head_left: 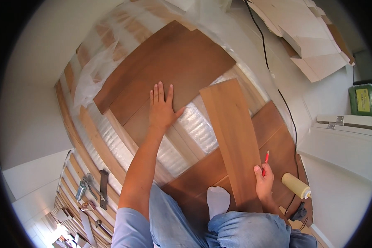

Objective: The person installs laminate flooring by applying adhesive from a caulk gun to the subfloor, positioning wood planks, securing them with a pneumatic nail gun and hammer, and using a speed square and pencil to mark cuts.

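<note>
Stretched out ahead, my left hand (pixel 163 109) lies flat with fingers spread on the laid brown floorboards (pixel 165 62). A loose wooden floorboard (pixel 231 132) slants from my knees toward the far side, across the gap between the two laid stretches of floor. My right hand (pixel 265 182) grips its right edge near the close end, thumb on top. A red pencil (pixel 267 157) sticks up from the fingers of that same hand. In the gap, wooden battens (pixel 182 142) and shiny clear film (pixel 202 128) show.
A black cable (pixel 273 74) runs down the right side. There lie a cream cylinder (pixel 295 185), folded cardboard (pixel 314 45) and a green container (pixel 361 100). Bare battens (pixel 101 157) at left carry a cartridge (pixel 81 190) and a dark metal bar (pixel 104 188).
</note>
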The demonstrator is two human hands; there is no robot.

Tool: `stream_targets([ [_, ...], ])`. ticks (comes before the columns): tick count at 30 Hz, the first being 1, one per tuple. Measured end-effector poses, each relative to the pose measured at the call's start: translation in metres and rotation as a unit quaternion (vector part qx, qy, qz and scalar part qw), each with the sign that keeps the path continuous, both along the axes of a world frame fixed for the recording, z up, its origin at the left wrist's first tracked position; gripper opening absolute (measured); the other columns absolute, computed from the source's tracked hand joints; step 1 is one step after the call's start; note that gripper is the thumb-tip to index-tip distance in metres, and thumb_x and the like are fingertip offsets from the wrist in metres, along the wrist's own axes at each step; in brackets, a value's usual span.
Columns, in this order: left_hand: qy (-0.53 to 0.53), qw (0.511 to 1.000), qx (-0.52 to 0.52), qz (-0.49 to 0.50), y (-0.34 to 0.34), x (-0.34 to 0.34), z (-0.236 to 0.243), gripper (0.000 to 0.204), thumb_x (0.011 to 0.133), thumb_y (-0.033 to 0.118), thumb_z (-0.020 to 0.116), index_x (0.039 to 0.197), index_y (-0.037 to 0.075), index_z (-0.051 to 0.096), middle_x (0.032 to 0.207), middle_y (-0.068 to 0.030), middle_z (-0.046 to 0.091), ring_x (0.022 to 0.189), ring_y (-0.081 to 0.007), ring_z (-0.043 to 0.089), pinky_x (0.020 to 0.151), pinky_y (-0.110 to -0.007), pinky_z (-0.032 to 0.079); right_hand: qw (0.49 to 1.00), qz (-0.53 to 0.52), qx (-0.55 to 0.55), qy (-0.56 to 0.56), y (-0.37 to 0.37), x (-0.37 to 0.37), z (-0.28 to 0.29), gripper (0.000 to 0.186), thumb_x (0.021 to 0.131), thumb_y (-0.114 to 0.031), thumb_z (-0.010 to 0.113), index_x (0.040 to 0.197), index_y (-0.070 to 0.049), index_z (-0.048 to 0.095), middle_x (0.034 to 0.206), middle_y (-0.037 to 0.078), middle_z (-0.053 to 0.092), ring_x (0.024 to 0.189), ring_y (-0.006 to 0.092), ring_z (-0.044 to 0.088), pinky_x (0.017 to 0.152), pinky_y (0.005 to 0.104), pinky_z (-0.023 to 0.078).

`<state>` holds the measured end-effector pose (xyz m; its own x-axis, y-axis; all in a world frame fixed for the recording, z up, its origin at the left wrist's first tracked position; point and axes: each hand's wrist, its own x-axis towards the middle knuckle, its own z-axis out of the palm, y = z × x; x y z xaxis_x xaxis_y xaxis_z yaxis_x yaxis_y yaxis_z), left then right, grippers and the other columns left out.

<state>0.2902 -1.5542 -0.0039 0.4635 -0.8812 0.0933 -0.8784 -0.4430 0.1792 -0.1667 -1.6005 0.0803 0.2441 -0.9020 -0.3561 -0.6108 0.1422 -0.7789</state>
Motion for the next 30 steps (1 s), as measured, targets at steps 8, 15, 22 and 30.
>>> stream_targets([
  [8,-0.042,0.992,0.112,0.036,-0.038,0.065,0.011,0.087,0.095,0.063,0.062,0.166,0.023,0.031,0.172,-0.0231,0.018,0.159,-0.0394,0.019,0.13,-0.045,0.018,1.0,0.001,0.003,-0.018,-0.004,0.009,0.004,0.04,0.099,-0.037,0.074,0.09,-0.002,0.057,0.073,-0.002,0.043,0.069,0.0094,0.037,0.061,0.0281,0.036],
  [15,-0.043,0.99,0.13,0.03,-0.033,0.13,0.009,0.078,0.099,0.062,0.056,0.166,0.029,0.031,0.172,-0.0191,0.021,0.159,-0.0374,0.021,0.13,-0.045,0.019,1.0,-0.019,-0.005,-0.024,-0.008,0.019,0.01,0.043,0.1,-0.041,0.073,0.091,-0.003,0.057,0.076,-0.004,0.043,0.071,0.0081,0.036,0.062,0.0263,0.033],
  [22,-0.067,0.993,-0.03,0.087,-0.019,0.1,-0.004,0.064,0.107,0.046,0.054,0.158,0.011,0.043,0.163,-0.0238,0.039,0.151,-0.0385,0.036,0.125,-0.048,0.029,0.996,-0.031,0.04,-0.077,-0.009,0.045,0.009,0.04,0.101,-0.039,0.073,0.092,-0.003,0.058,0.078,-0.005,0.043,0.073,0.0076,0.036,0.064,0.0256,0.034],
  [30,0.663,0.732,-0.099,0.123,0.067,-0.175,0.119,0.051,0.112,0.038,0.047,0.144,-0.001,0.056,0.141,-0.0137,0.063,0.133,-0.0239,0.056,0.113,-0.037,0.042,0.977,-0.055,0.055,-0.199,0.001,0.107,0.013,0.029,0.104,-0.029,0.068,0.108,-0.002,0.063,0.084,-0.003,0.054,0.077,0.0082,0.046,0.069,0.027,0.043],
])
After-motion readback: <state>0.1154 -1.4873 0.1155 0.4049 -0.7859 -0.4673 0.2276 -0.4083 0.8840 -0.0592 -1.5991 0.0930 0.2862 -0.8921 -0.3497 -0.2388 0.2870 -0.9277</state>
